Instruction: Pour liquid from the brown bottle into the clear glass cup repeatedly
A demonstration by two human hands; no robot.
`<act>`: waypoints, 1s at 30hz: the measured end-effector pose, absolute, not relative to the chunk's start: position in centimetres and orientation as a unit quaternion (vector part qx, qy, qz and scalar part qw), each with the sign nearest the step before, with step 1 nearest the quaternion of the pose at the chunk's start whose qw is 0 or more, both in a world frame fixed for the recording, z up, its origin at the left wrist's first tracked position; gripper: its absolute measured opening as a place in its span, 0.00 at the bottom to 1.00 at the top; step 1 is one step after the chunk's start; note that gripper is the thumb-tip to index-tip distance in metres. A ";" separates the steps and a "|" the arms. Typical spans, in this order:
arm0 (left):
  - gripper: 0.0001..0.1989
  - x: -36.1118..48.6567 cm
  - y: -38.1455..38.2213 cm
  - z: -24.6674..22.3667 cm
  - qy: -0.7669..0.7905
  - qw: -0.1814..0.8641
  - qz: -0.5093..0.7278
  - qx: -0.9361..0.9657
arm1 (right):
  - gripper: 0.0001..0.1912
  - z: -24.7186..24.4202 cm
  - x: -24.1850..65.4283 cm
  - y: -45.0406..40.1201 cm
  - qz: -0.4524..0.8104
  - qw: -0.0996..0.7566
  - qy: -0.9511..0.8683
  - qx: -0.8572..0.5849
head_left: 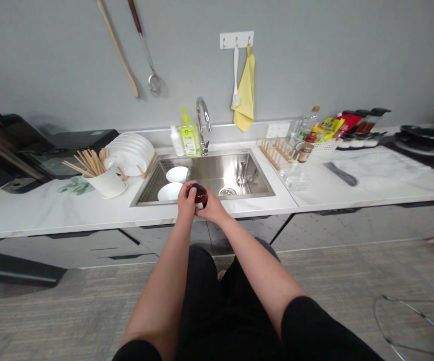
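Observation:
Just in front of the sink, a small dark red bottle (200,195) with a black cap is held between both hands. My left hand (185,201) is closed at its left side, with the thumb up by the cap. Around its lower right side wraps my right hand (213,207). A pale label shows low on the bottle; the rest of it is hidden by fingers. Behind the hands lies the steel sink (217,173), with two white bowls, one a farther bowl (177,174) and one a nearer bowl (169,192), on its left side.
Left of the sink stand a chopstick holder (107,183) and a rack of white plates (130,150). Behind it are a green soap bottle (189,138) and a faucet (202,120). On the right are a wooden rack (277,153), a glass jar (304,152) and a grey cloth (340,173).

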State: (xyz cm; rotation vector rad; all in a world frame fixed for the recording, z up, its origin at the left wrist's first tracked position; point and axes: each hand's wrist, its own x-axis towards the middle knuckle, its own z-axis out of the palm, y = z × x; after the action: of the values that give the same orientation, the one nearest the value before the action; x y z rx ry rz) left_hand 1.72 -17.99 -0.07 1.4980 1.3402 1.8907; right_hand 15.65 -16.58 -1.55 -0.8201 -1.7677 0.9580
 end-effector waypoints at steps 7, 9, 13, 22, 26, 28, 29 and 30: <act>0.27 2.2 -17.7 1.1 0.488 0.240 0.668 0.507 | 0.42 -1.6 15.6 -16.5 0.391 0.474 -0.716 -0.332; 0.34 2.2 -17.7 1.1 0.484 0.256 0.682 0.484 | 0.42 -1.5 15.6 -16.5 0.394 0.477 -0.713 -0.329; 0.27 1.9 -17.8 1.2 0.473 0.222 0.662 0.537 | 0.42 -1.4 15.7 -16.6 0.393 0.472 -0.712 -0.341; 0.15 2.5 -18.4 2.1 0.462 0.201 0.689 0.521 | 0.37 -1.6 15.7 -16.4 0.393 0.451 -0.716 -0.361; 0.21 1.7 -18.9 2.6 0.466 0.243 0.644 0.556 | 0.39 -1.6 15.8 -16.4 0.386 0.465 -0.716 -0.350; 0.21 1.5 -18.9 2.6 0.447 0.259 0.640 0.568 | 0.39 -1.8 15.7 -16.4 0.393 0.465 -0.717 -0.339; 0.20 1.6 -18.8 2.6 0.441 0.261 0.642 0.570 | 0.38 -1.9 15.7 -16.4 0.400 0.463 -0.717 -0.333; 0.20 1.7 -18.7 2.5 0.439 0.256 0.649 0.566 | 0.37 -2.0 15.7 -16.3 0.406 0.461 -0.717 -0.329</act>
State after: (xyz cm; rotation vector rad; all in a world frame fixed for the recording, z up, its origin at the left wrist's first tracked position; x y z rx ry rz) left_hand 1.70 -18.73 2.46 1.5365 1.1920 1.7603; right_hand 15.66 -16.34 -1.97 -0.8101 -1.7640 0.9996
